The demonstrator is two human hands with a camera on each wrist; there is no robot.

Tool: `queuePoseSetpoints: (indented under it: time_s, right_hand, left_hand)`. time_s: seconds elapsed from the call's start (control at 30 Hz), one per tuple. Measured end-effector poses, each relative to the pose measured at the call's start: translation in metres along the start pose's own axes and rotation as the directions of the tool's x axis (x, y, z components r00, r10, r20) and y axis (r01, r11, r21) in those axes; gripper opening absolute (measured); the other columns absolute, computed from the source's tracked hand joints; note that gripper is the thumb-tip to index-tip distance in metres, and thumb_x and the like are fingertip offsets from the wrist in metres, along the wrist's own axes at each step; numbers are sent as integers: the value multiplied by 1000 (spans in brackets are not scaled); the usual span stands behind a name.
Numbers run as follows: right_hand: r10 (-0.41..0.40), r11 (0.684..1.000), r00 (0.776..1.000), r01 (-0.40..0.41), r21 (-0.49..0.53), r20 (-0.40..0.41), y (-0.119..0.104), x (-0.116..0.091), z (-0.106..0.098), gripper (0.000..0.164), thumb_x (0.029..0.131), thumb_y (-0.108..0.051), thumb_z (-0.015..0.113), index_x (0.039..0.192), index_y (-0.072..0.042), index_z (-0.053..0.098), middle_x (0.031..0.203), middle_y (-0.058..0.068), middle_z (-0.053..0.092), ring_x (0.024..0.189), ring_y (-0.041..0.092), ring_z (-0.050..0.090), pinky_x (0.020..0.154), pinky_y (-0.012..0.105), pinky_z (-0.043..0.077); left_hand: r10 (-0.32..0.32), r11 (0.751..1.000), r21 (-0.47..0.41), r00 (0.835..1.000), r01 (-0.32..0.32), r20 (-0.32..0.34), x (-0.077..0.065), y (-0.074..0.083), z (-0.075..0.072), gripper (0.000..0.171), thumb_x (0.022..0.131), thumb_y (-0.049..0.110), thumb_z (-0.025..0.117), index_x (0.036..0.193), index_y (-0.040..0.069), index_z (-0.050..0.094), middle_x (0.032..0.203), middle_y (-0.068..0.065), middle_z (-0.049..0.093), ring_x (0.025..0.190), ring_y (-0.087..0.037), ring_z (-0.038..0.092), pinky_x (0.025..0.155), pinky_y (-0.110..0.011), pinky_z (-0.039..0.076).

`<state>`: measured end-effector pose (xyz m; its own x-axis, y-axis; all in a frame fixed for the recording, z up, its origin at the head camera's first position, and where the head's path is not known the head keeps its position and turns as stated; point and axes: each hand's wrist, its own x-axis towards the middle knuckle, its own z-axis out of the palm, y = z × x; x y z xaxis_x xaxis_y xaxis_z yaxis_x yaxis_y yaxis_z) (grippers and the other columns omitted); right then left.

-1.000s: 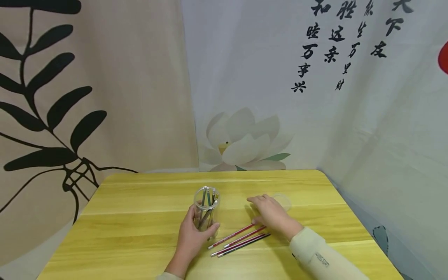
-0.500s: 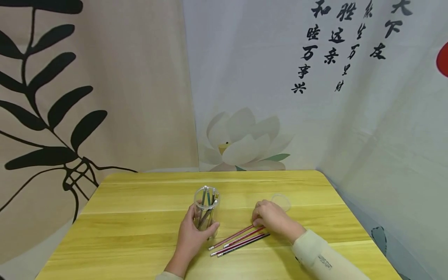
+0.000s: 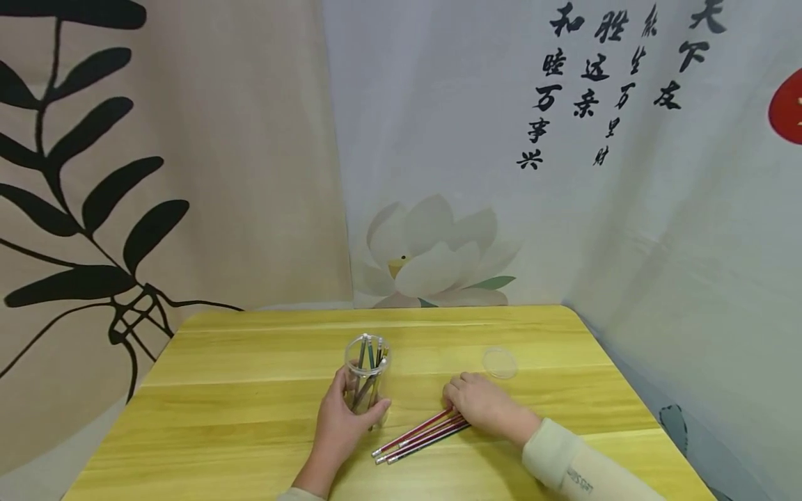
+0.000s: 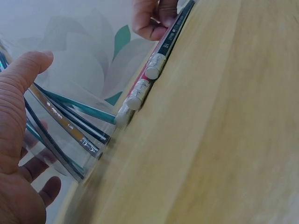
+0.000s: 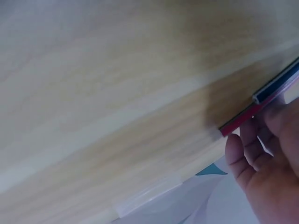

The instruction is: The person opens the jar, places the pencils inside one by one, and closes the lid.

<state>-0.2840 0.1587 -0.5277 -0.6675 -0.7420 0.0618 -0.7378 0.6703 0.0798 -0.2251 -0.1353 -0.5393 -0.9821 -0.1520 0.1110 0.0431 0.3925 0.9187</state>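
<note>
In the head view my left hand [image 3: 338, 428] holds a clear plastic cup [image 3: 367, 371], thumb on the right side and fingers behind. Several pencils [image 4: 70, 123] stand in the cup, leaning various ways. To its right, my right hand [image 3: 485, 405] curls over the far ends of several loose pencils [image 3: 416, 438], red and dark, lying in a bundle with their eraser ends toward the left hand. In the right wrist view the fingers lie along a red pencil [image 5: 237, 122] beside a dark one [image 5: 276, 87]. The thumb's grip is partly hidden.
A round clear lid [image 3: 500, 362] lies flat behind the right hand. The yellow wood-grain table [image 3: 250, 403] has rounded back corners. A cloth backdrop [image 3: 250, 174] with a printed plant, lotus and characters hangs behind it.
My right hand has lowered toward me and curled its raised fingers over the pencil ends. The loose pencils have drawn closer together. The left hand and cup have stayed in place.
</note>
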Motion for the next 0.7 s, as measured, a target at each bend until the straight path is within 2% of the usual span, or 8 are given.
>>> queuePoseSetpoints:
  time_s: [0.13,0.27,0.37,0.47,0.53,0.6,0.63,0.7]
  right_hand:
    - [18,1000,999,-18,5,39,-6,-1,-2,7,98,-16,70,99,-19,64,94,-7,67,86,9,55,84,32,54]
    - [3,1000,998,-1,-26,56,-9,-1,-5,7,101,-13,65,105,-19,64,98,-6,67,91,12,59,88,33,56]
    - [-32,998,999,32,-59,14,-8,-2,-9,14,99,-6,63,107,-16,65,100,-3,65,92,14,59,84,34,56]
    - [-49,999,994,48,-19,-95,-5,-1,-17,12,100,-4,64,105,-14,69,101,-1,63,91,16,59,81,33,56]
    - [-24,997,985,36,72,-171,-1,-1,-25,9,103,-6,65,104,-14,70,102,-1,64,92,16,60,80,32,57]
    - [37,976,972,15,219,-231,4,-3,-34,7,105,-11,66,104,-14,72,103,-1,67,90,13,63,78,30,58]
    - [80,954,965,-2,300,-248,6,-4,-39,7,105,-12,66,105,-14,73,103,0,70,88,12,63,76,29,58]
    - [193,872,948,-49,486,-252,10,-8,-49,9,106,-15,66,108,-14,75,103,-2,74,83,9,64,70,26,56]
  left_hand:
    - [0,1000,-7,1000,0,-1,-1,0,0,88,82,38,95,155,27,47,129,-11,64,126,-33,62,109,-64,51]
    - [-3,1000,-14,1000,3,-1,-1,-1,0,90,80,40,95,155,27,47,131,-12,64,127,-34,62,108,-64,52]
    - [1,1000,-16,1000,-1,1,-1,-3,0,90,80,40,95,155,27,48,132,-13,64,128,-34,62,109,-64,51]
    - [10,1000,-13,1000,-10,-3,0,-3,0,90,80,39,95,155,26,48,133,-12,64,130,-35,62,110,-64,50]
    - [13,1000,-14,1000,-14,-5,0,-3,0,89,81,39,96,155,26,48,133,-11,65,131,-35,62,111,-64,50]
    - [13,1000,-13,1000,-13,-4,1,-3,-1,90,80,39,96,155,27,48,133,-11,64,133,-35,61,112,-65,49]
    - [11,1000,-13,1000,-11,-4,1,-3,-1,90,80,39,96,155,26,48,133,-10,64,132,-35,61,113,-65,49]
    - [4,1000,-19,1000,-4,-4,1,-3,-2,91,79,39,96,155,26,48,132,-11,64,133,-35,61,114,-65,48]
